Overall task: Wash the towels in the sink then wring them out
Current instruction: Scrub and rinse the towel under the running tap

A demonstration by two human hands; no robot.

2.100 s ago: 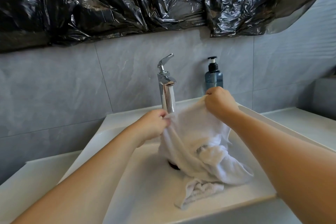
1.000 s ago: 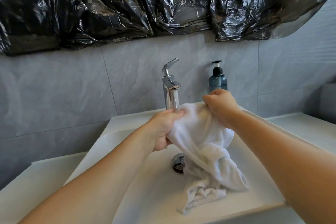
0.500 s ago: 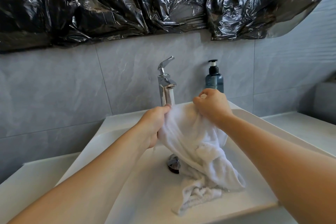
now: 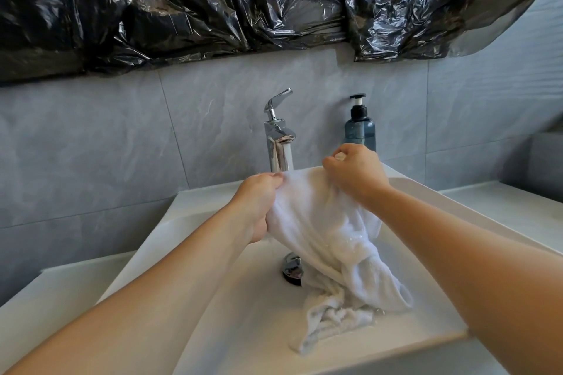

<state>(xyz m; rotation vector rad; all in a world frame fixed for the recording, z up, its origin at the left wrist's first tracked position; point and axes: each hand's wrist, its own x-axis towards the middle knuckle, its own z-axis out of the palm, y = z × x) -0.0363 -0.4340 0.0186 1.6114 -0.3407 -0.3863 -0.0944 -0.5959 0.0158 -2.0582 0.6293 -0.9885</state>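
A wet white towel (image 4: 323, 231) hangs over the white sink (image 4: 213, 298), its upper edge stretched under the chrome tap (image 4: 278, 134), from which water runs onto the cloth. My left hand (image 4: 259, 204) grips the towel's left edge, fingers curled round it. My right hand (image 4: 355, 172) pinches the top right edge, a little higher and further back. The towel's lower part lies bunched on the basin floor to the right of the chrome drain plug (image 4: 292, 266).
A blue pump soap bottle (image 4: 359, 128) stands on the sink's back ledge behind my right hand. Grey tiled wall rises behind, with black plastic sheeting (image 4: 243, 0) taped across its top. White counter (image 4: 502, 207) extends on both sides of the basin.
Both hands keep hold of the towel under the tap. They have shifted along its top edge, rubbing it; my left hand moved closer to the tap, then slightly back.
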